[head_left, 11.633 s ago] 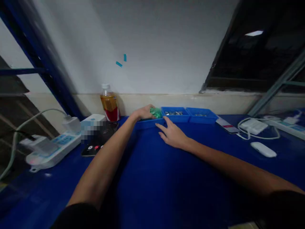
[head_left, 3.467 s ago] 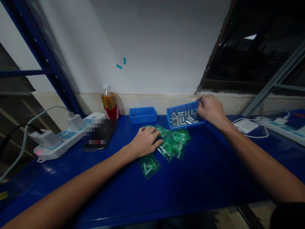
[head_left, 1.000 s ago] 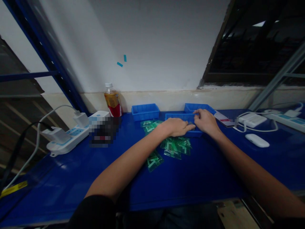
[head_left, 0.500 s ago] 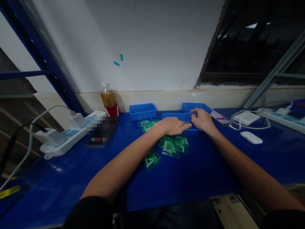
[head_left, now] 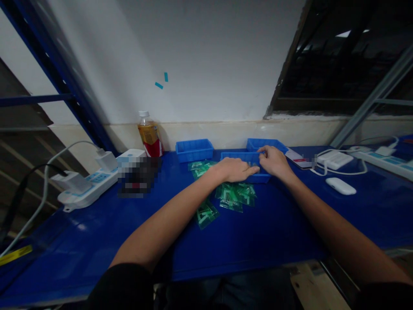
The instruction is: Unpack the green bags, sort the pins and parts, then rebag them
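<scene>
My left hand [head_left: 237, 169] reaches over the front rim of the middle blue bin [head_left: 232, 156], back up and thumb stretched to the right. Its other fingers are mostly hidden, so their grip cannot be made out. Small greyish parts, too blurred to name, show in the bin beside the thumb. At the bin's right end, my right hand [head_left: 273, 161] has its fingers curled at the rim and appears to grip it. Clear packets with green and white contents [head_left: 237, 197] lie on the blue table [head_left: 258, 241] below and left of my left hand.
Two more blue bins stand behind, one left [head_left: 194, 150] and one right [head_left: 267, 144]. A drink bottle [head_left: 150, 135], a power strip [head_left: 93, 183] and a pixelated dark item [head_left: 138, 176] are left. A white case [head_left: 340, 186], cables and a white charger [head_left: 334, 159] lie right.
The view has shifted very slightly. Both hands keep the same place and pose at the middle bin, and the packets have not moved.
</scene>
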Available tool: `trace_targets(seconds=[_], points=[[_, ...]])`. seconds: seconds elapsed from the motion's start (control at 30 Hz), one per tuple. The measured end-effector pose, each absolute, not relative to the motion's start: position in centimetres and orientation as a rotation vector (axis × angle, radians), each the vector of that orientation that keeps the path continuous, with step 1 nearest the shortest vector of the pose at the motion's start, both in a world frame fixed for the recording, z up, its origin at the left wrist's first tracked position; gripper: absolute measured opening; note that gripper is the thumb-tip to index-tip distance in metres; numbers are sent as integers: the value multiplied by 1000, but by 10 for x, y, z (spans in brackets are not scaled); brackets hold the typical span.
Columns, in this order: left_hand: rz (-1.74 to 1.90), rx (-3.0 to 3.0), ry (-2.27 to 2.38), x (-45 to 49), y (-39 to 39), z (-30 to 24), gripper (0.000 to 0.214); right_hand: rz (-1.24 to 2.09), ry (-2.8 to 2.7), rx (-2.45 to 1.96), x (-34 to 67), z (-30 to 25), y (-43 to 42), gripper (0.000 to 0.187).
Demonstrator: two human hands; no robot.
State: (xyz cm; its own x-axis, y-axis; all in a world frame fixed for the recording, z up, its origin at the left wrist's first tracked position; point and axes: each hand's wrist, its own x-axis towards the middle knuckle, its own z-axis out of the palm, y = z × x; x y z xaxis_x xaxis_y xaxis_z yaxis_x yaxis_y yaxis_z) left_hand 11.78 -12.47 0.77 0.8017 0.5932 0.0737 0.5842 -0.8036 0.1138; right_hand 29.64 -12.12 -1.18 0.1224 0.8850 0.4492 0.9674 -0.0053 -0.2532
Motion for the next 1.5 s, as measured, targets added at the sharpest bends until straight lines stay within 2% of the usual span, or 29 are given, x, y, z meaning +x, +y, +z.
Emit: trace_targets(seconds=[0.23, 0.47, 0.53, 0.63, 0.7, 0.87, 1.3, 1.5], points=[[398, 2815, 949, 117, -121, 14, 66, -222, -1783, -1912, 298, -13, -120, 30], [997, 2519, 907, 75, -113, 45, 67, -224, -1781, -1923, 300, -16, -116, 31], [957, 2563, 1134, 57, -109, 44, 70, -216, -1774, -1926, 300, -16, -116, 32], [548, 2669, 1588, 42, -106, 28, 72, -204, -1762, -1927, 299, -16, -117, 32], [387, 2686, 1676, 42, -105, 12, 67, -199, -1757, -1927, 298, -15, -118, 32], [293, 2671, 1798, 53, -103, -20, 55, -205, -1763, -1923, 299, -15, -118, 31], [526, 2826, 1759, 49, -107, -32, 30, -187, -1777, -1909, 301, -15, -117, 30], [787, 2851, 1739, 51, -116, -11, 30, -195, -1786, -1889, 302, -16, -116, 30]])
